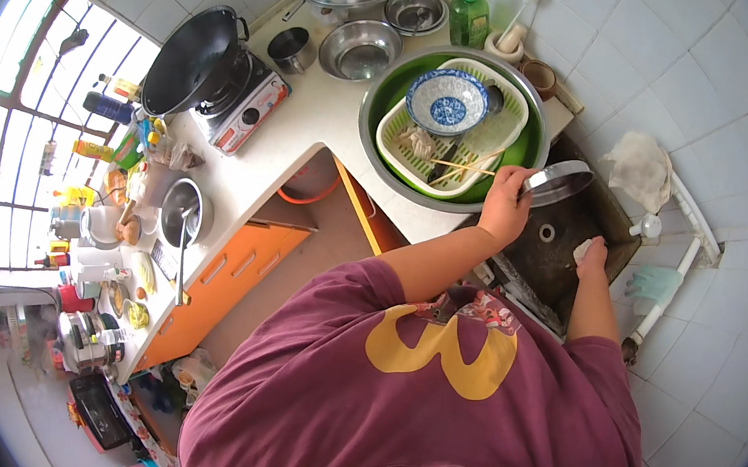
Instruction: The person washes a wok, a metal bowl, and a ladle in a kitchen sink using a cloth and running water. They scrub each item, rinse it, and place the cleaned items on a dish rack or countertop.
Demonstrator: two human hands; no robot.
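My left hand grips the edge of a shallow stainless steel dish, held tilted above the dark sink. Lower and to the right, my right hand reaches over the sink with a small whitish cloth or pad in its fingers. Beside my left hand stands a wide metal basin with a green basin inside it. A white-and-green draining basket rests in there, holding a blue-and-white bowl, chopsticks and a crumpled pale cloth.
Behind the basins stand a green pump bottle, a mortar and metal bowls. A black wok sits on a portable gas stove at left. White pipes with a hanging cloth and glove flank the sink.
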